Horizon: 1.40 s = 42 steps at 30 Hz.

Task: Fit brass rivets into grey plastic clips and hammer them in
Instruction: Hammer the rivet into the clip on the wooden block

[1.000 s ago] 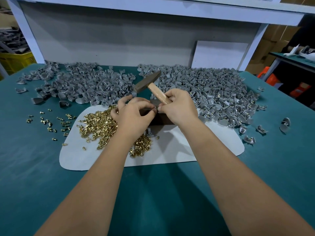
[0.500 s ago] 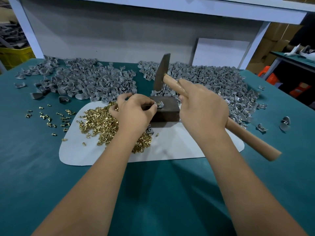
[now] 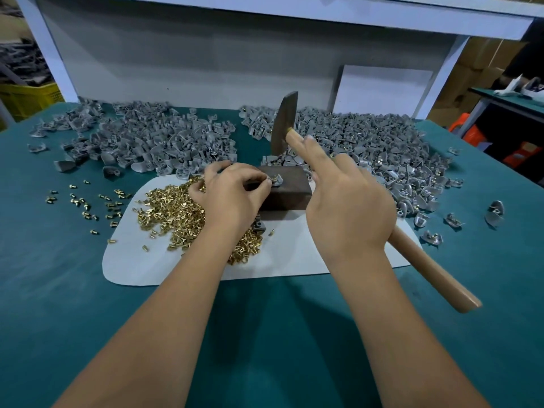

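A dark metal block stands on a white mat. My left hand pinches a grey plastic clip with a brass rivet in it on top of the block. My right hand grips the wooden handle of a hammer, index finger stretched along the handle. The hammer head is raised above the block. A heap of loose brass rivets lies on the mat under my left wrist.
Two big piles of grey clips lie behind the block, a left pile and a right pile. Scattered rivets dot the green tabletop at the left. Loose clips lie at the right. A white panel leans at the back.
My right hand left the clip, took the hammer by its handle and lifted the head upright above the block. My left hand stayed pinching the clip on the block.
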### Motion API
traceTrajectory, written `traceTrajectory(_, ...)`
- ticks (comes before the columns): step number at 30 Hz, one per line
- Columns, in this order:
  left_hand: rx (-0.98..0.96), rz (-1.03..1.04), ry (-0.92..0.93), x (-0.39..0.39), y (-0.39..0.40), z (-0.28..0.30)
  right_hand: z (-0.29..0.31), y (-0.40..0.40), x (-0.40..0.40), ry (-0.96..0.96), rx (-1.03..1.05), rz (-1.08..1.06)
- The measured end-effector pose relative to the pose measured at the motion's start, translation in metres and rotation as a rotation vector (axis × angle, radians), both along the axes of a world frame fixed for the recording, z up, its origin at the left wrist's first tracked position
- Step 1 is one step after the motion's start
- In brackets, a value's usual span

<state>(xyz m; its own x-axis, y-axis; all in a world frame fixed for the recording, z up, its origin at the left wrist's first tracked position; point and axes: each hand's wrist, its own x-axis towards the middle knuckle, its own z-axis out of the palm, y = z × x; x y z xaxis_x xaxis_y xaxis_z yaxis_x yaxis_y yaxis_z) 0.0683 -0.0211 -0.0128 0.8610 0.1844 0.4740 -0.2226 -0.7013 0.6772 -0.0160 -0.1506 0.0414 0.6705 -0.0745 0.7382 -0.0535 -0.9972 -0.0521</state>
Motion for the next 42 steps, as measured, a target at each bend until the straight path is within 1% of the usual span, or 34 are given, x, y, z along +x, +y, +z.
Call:
traceTrajectory(3, -0.029, -0.02, 0.021, 0.001, 0.002, 0.001, -0.005, 0.002, -0.001, 0.128, -0.059, 0.059)
traceTrajectory(4, -0.038, -0.038, 0.029, 0.001, 0.002, 0.001, -0.006, 0.001, 0.0, 0.156, -0.043, 0.053)
traceTrajectory(6, -0.039, -0.048, 0.022, 0.001, 0.002, 0.002, -0.001, 0.002, 0.0, 0.121, 0.015, 0.025)
traceTrajectory(7, -0.026, -0.033, 0.015, 0.0, 0.001, 0.002, 0.002, 0.002, -0.001, 0.069, 0.036, 0.005)
traceTrajectory(9, -0.01, -0.014, 0.011, -0.001, 0.001, 0.002, 0.003, 0.002, -0.001, 0.028, -0.003, -0.029)
traceTrajectory(11, -0.023, -0.025, 0.029, -0.001, 0.001, 0.003, -0.001, 0.004, 0.0, 0.134, -0.088, 0.015)
traceTrajectory(13, -0.031, -0.038, 0.04, -0.001, 0.0, 0.004, -0.003, 0.0, 0.002, 0.172, -0.064, 0.044)
traceTrajectory(16, -0.005, -0.013, 0.018, -0.002, 0.0, 0.003, 0.005, 0.002, -0.002, 0.079, 0.038, -0.023)
traceTrajectory(17, 0.0, -0.011, 0.012, -0.001, -0.001, 0.002, 0.005, 0.002, -0.002, 0.048, 0.031, -0.027)
traceTrajectory(19, -0.019, 0.0, 0.003, -0.001, -0.001, 0.002, -0.001, 0.002, -0.001, 0.148, -0.038, 0.018)
traceTrajectory(21, -0.036, -0.005, 0.0, 0.0, -0.001, 0.002, -0.006, 0.0, 0.002, 0.192, -0.038, 0.029)
traceTrajectory(24, 0.008, 0.011, -0.009, 0.001, -0.001, 0.0, -0.001, 0.004, -0.001, 0.128, 0.039, -0.007)
traceTrajectory(26, 0.03, 0.009, -0.017, 0.002, 0.0, -0.002, -0.003, 0.005, 0.0, 0.087, -0.005, -0.013)
traceTrajectory(28, 0.022, 0.006, -0.004, 0.003, 0.001, -0.002, -0.006, 0.007, 0.001, 0.176, -0.06, 0.011)
traceTrajectory(29, 0.016, 0.003, 0.001, 0.003, 0.001, -0.002, -0.006, 0.007, 0.002, 0.198, -0.048, 0.014)
traceTrajectory(34, -0.001, 0.017, -0.012, 0.003, -0.002, -0.003, -0.002, 0.01, 0.0, 0.095, 0.07, -0.013)
traceTrajectory(35, -0.008, 0.01, -0.007, 0.003, -0.002, -0.003, -0.003, 0.01, 0.001, 0.099, 0.057, -0.002)
traceTrajectory(38, -0.041, -0.023, 0.023, 0.003, 0.0, -0.001, -0.007, 0.006, 0.004, 0.203, 0.001, 0.017)
traceTrajectory(41, -0.005, -0.002, 0.012, 0.003, -0.001, -0.001, -0.004, 0.008, 0.001, 0.15, 0.074, -0.001)
traceTrajectory(42, 0.003, -0.001, 0.007, 0.003, -0.001, -0.001, -0.004, 0.009, 0.001, 0.128, 0.067, -0.009)
